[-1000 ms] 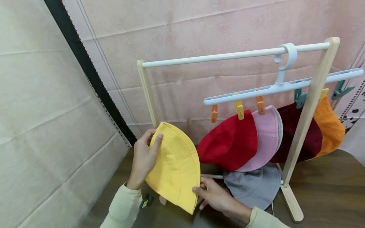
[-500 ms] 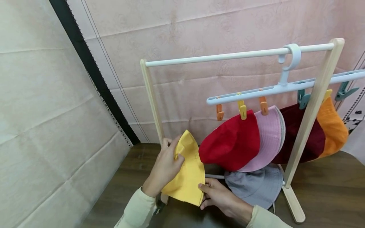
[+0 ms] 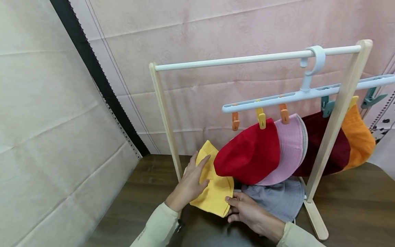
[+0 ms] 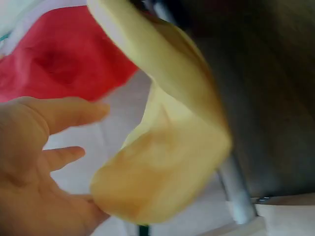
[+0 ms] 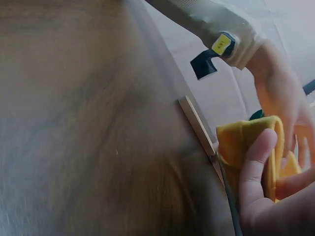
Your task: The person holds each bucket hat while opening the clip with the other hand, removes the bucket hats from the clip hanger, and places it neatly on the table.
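A yellow bucket hat [image 3: 218,188], folded over, is low at the left part of the wooden rack. My right hand [image 3: 254,214] pinches its brim between thumb and fingers; in the right wrist view the thumb [image 5: 258,162] lies over the folded cloth. On the hat's left side is my left hand [image 3: 191,183], its fingers spread and fairly straight. The left wrist view shows the hat [image 4: 162,162] curled in on itself, with a lower finger of that hand right at its edge. A red hat [image 3: 251,152] hangs just right of the yellow one.
A pale blue hanger [image 3: 277,99] hooks over the rack's white rail [image 3: 234,61]. Clips on it hold red, pink [image 3: 287,154], maroon [image 3: 324,147] and orange hats [image 3: 358,137]. An orange clip [image 3: 235,121] hangs bare at its left end. Below lies a grey hat [image 3: 277,199].
The yellow hat has gone right and farther under the red hat, folding from a broad half-circle into a narrower shape. My left hand has followed it and loosened its fingers; my right still pinches the brim.
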Motion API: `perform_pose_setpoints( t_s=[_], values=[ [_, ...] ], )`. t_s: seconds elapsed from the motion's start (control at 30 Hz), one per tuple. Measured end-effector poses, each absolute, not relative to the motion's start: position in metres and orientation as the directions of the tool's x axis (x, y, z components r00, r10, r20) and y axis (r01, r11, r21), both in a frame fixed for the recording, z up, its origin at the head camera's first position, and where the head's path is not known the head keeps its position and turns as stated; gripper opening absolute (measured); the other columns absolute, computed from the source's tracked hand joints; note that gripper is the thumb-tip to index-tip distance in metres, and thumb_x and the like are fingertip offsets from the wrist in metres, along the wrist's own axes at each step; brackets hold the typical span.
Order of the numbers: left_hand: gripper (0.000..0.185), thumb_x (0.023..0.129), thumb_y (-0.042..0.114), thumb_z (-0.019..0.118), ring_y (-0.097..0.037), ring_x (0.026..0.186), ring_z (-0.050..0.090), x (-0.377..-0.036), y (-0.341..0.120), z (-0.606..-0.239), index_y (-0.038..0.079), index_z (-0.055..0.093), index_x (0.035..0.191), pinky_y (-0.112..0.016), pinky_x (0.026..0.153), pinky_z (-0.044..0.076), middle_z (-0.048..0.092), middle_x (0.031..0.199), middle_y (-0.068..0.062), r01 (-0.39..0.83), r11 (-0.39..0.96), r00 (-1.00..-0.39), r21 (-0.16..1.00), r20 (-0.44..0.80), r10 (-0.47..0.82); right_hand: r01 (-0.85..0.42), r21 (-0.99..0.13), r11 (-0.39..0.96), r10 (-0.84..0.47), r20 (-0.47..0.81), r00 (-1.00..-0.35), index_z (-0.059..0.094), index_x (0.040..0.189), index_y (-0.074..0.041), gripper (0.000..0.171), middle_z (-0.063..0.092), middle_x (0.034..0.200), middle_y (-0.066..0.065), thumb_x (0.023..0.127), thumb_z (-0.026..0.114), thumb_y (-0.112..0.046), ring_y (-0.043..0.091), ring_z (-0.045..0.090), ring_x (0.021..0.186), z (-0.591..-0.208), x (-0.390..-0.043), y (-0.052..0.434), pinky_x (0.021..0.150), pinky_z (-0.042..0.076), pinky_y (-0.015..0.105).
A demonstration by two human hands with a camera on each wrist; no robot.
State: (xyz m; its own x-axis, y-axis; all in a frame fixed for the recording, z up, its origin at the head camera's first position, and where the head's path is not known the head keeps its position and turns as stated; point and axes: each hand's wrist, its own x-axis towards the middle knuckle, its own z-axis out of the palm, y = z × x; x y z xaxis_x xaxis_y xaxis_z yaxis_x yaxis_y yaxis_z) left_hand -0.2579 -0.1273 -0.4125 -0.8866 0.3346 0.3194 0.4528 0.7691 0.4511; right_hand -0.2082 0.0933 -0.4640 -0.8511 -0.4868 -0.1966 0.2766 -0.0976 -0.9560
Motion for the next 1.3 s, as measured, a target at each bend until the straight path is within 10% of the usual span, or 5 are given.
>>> perform_pose_setpoints(
  t_s=[0.27, 0.57, 0.7, 0.93, 1.3],
  values=[
    [0.084, 0.086, 0.041, 0.088, -0.049, 0.155, 0.023, -0.275, -0.13, -0.434, 0.004, 0.053, 0.153, -0.058, 0.116, 0.041, 0.013, 0.171, -0.027, 0.393, 0.821, -0.919, 0.414, 0.157, 0.361, 0.097, -0.958, 0.269, -0.519, -0.229, -0.824, 0.059, 0.1, 0.001, 0.021, 0.066, 0.077, 0.006, 0.108, 0.06, -0.018, 0.009, 0.055, 0.05, -0.457, -0.21, 0.102, 0.042, 0.047, 0.022],
    [0.091, 0.089, 0.07, 0.07, -0.052, 0.157, 0.015, -0.275, -0.13, -0.441, 0.007, 0.054, 0.154, -0.064, 0.127, 0.015, 0.024, 0.167, -0.032, 0.418, 0.893, -0.908, 0.168, 0.099, 0.406, -0.261, -0.707, 0.658, -0.446, -0.087, -0.891, 0.058, 0.066, -0.013, 0.042, 0.048, 0.05, -0.006, 0.101, 0.072, -0.031, 0.007, 0.04, 0.039, -0.45, -0.212, 0.104, 0.038, 0.038, 0.026],
    [0.109, 0.084, 0.085, 0.062, -0.05, 0.159, 0.014, -0.263, -0.125, -0.438, 0.009, 0.046, 0.16, -0.061, 0.128, 0.014, 0.019, 0.169, -0.032, 0.412, 0.909, -0.911, 0.067, 0.035, 0.41, -0.445, -0.5, 0.743, -0.458, 0.105, -0.883, 0.063, 0.083, -0.009, 0.027, 0.05, 0.065, -0.005, 0.091, 0.083, -0.027, 0.013, 0.047, 0.055, -0.449, -0.208, 0.101, 0.05, 0.04, 0.029],
    [0.125, 0.073, 0.087, 0.072, -0.047, 0.158, 0.021, -0.248, -0.119, -0.432, 0.005, 0.041, 0.162, -0.058, 0.125, 0.024, 0.025, 0.168, -0.032, 0.347, 0.936, -0.936, 0.068, -0.038, 0.35, -0.636, -0.036, 0.771, -0.599, 0.295, -0.744, 0.065, 0.11, -0.004, 0.051, 0.062, 0.109, 0.01, 0.082, 0.091, -0.038, 0.03, 0.064, 0.097, -0.45, -0.194, 0.099, 0.077, 0.059, 0.04],
    [0.137, 0.068, 0.085, 0.078, -0.048, 0.156, 0.024, -0.266, -0.124, -0.442, 0.005, 0.028, 0.166, -0.059, 0.125, 0.024, 0.026, 0.168, -0.03, 0.326, 0.936, -0.923, 0.133, -0.168, 0.346, -0.639, -0.102, 0.763, -0.644, -0.026, -0.765, 0.064, 0.137, -0.013, 0.054, 0.06, 0.144, 0.007, 0.095, 0.078, -0.044, 0.03, 0.057, 0.128, -0.445, -0.187, 0.108, 0.105, 0.052, 0.05]
  ],
)
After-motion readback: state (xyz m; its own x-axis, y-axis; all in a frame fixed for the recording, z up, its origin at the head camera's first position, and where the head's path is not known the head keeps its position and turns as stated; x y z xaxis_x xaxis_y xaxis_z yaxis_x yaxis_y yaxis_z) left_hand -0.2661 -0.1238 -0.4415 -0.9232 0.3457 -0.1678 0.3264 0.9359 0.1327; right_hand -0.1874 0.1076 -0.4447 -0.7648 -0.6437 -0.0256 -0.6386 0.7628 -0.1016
